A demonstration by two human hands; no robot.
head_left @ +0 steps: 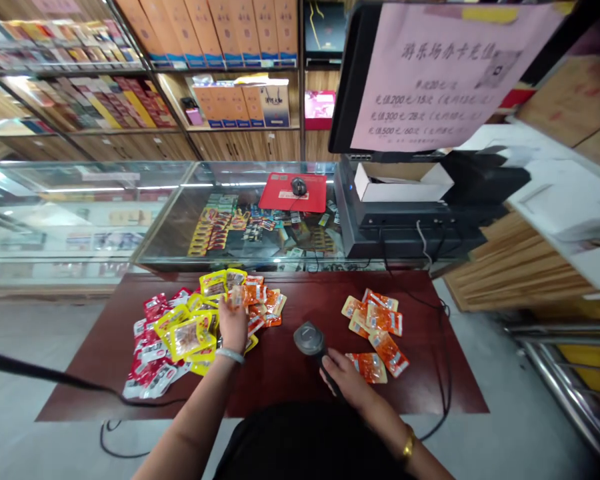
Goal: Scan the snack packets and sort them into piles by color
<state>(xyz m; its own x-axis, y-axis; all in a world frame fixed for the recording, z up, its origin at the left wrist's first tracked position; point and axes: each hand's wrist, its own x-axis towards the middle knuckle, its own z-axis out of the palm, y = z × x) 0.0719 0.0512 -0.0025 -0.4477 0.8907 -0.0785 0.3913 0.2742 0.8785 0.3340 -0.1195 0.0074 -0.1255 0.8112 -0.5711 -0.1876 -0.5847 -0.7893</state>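
My right hand (344,375) is wrapped around the dark handle of a barcode scanner (310,339), held over the middle of the table with its grey head pointing away from me. My left hand (233,325) reaches into the heap of snack packets on the left, its fingers closed on an orange packet (238,297); the fingertips are slightly blurred. Yellow-edged packets (193,337) lie beside that hand, with red and white packets (150,357) further left. More orange packets (266,307) are just right of it. A separate group of orange packets (384,320) lies to the right of the scanner.
A dark red table (300,393) stands before me, a black cable (447,373) running down its right side. Behind it is a glass display case (180,220) with a red mouse pad (275,193). A monitor back bearing a pink notice (430,80) rises at right.
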